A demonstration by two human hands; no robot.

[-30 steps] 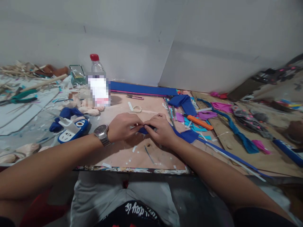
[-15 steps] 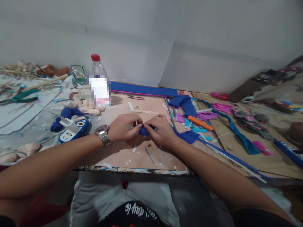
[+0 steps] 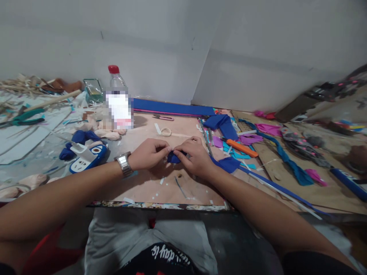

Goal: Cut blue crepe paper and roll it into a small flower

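A small piece of dark blue fabric (image 3: 173,157) is pinched between my two hands over the middle of the table. My left hand (image 3: 150,153), with a metal watch (image 3: 124,164) on the wrist, grips its left edge between thumb and fingertips. My right hand (image 3: 195,157) is closed on the other side, its thumb pressing on the top. My fingers hide much of the piece. Just beyond my hands lies a roll of cream tape (image 3: 165,132). A wider blue fabric strip (image 3: 228,164) runs out beside my right wrist.
To the left are a blue-and-white power strip (image 3: 88,159), green-handled pliers (image 3: 28,117) and a red-capped bottle (image 3: 117,78) behind a blurred phone (image 3: 119,109). Rightward lie an orange cutter (image 3: 242,148), fabric scraps and a teal strip (image 3: 289,160) on cardboard. A wall (image 3: 160,49) stands behind.
My left thumb and fingers have drawn closer together at the blue fabric, and the left wrist has turned slightly. My right hand keeps nearly the same hold. The view has shifted a little.
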